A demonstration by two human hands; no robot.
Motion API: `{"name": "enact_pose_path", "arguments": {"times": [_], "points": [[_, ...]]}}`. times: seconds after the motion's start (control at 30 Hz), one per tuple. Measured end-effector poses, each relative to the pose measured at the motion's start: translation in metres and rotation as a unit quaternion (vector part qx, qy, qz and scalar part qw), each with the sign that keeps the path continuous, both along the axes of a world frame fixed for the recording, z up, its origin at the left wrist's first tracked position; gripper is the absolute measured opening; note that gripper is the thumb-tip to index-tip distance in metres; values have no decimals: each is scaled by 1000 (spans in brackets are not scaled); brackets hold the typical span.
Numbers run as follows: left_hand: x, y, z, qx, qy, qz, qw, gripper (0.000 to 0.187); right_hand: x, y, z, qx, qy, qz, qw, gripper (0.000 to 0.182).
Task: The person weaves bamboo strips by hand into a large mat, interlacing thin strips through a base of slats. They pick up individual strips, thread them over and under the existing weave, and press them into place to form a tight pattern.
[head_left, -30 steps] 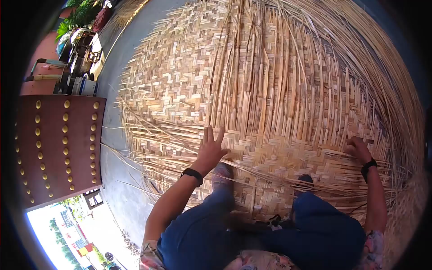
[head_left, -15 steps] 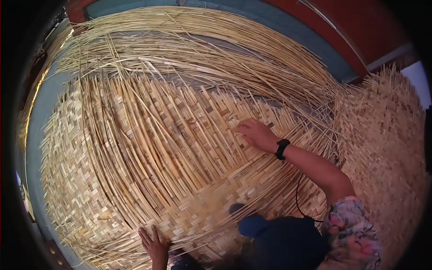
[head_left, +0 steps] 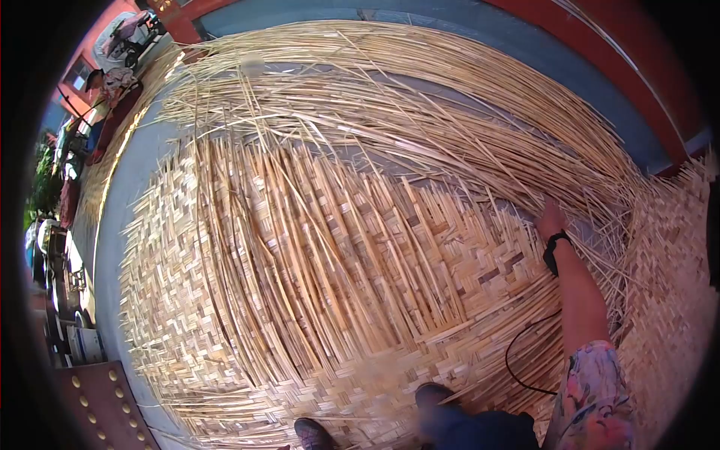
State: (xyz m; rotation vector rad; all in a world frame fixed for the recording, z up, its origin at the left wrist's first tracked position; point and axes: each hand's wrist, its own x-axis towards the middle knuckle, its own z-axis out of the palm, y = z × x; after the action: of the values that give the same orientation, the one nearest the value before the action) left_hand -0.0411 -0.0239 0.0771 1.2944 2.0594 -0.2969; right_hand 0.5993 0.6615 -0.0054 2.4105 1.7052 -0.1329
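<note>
A large woven mat (head_left: 176, 262) of pale split strips covers the floor, with long loose strips (head_left: 300, 247) lying across its middle. My right hand (head_left: 551, 219), below a black wristband, reaches to the mat's upper right edge beside the piled strips. Its fingers are small and blurred, so whether they hold a strip is unclear. Only a sliver at the bottom edge may belong to my left hand; the hand itself is out of sight.
Long strips (head_left: 450, 67) are heaped beyond the mat along a blue and red wall. Another woven piece (head_left: 664, 300) stands at the right. My shoe (head_left: 313, 433) is on the mat's near edge. A person (head_left: 112, 90) is at the upper left. A dark studded panel (head_left: 105, 405) lies lower left.
The view has swung left. My right hand has moved off the mat's middle strips to its upper right edge. My left hand, earlier spread on the near edge, has dropped out of view.
</note>
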Motion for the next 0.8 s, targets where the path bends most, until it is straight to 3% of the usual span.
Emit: {"name": "enact_pose_path", "arguments": {"times": [0.03,0.1,0.23,0.27,0.3,0.33,0.4,0.43,0.53,0.57,0.63,0.73,0.8], "points": [[-2,-3,5,-4,-2,18,1000,50,5,0,-6,2,-23,31,999,52],[-7,-9,12,-4,-9,56,998,50,7,-15,7,122,10,107,987,36],[-17,3,46,62,-36,144,987,50,27,-12,54,238,-6,212,948,27],[-16,14,60,123,-45,138,982,42,24,-13,81,257,9,221,941,25],[-28,27,73,51,-117,208,970,64,14,-21,119,273,23,230,934,23],[-29,31,76,137,-108,194,965,49,2,-33,161,259,-9,248,933,22],[-18,75,126,137,-199,264,934,45,-7,-52,238,266,-10,241,933,22],[-17,90,140,163,-217,239,932,43,-1,-60,264,279,24,218,935,24],[-4,131,170,266,-273,178,907,48,67,-64,320,457,-72,282,840,32],[14,151,201,286,-299,152,898,50,66,-82,350,487,-57,283,824,34],[51,182,257,306,-382,76,869,52,39,-140,424,537,-28,292,791,38],[120,212,332,349,-460,-175,798,61,-9,-239,501,518,-137,350,768,40],[159,216,354,279,-555,-258,740,71,-63,-320,534,540,-168,423,708,37]]}}
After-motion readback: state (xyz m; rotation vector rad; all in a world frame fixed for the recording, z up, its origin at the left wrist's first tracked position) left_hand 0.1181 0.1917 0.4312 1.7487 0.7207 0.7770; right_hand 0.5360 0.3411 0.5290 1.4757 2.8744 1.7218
